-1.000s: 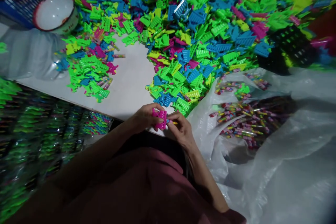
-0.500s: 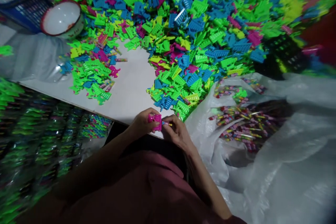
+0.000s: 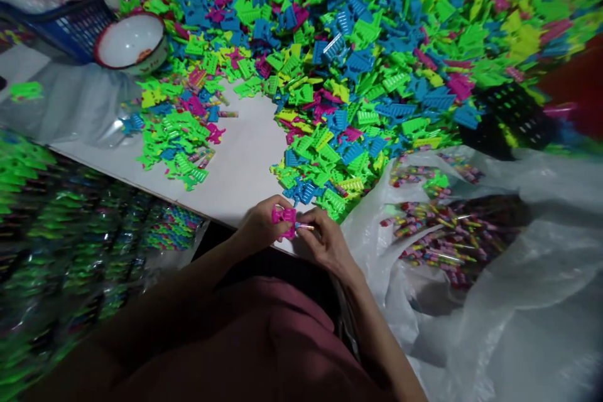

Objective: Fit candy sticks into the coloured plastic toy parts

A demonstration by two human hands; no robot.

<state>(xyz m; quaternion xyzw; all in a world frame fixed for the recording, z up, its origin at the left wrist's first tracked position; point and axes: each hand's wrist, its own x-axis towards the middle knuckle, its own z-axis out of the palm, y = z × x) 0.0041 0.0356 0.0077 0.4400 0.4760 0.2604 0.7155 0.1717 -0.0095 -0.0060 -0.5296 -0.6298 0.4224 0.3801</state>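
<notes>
My left hand (image 3: 260, 226) is closed on a pink plastic toy piece (image 3: 285, 223) with slots and small projections, above the near edge of the white table (image 3: 249, 151). My right hand (image 3: 325, 237) pinches a thin, colourful patterned stick (image 3: 305, 227), whose left end meets or nearly meets the pink piece's right side; whether it is inserted I cannot tell. Beyond the hands lies a large heap of green, blue, yellow and pink plastic pieces (image 3: 348, 94). A smaller pile of similar pieces (image 3: 174, 132) sits to the left, with a few patterned sticks among them.
On the right, a clear plastic bag (image 3: 532, 326) holds many patterned sticks (image 3: 438, 232). A white enamel bowl (image 3: 132, 44) with a red rim stands at the back left beside a blue basket (image 3: 70, 25). Rows of bagged pieces (image 3: 70, 245) lie below the table on the left.
The view has shifted slightly, so the table's contents appear a little further right and lower. Both hands still hold the pink piece and the stick close together.
</notes>
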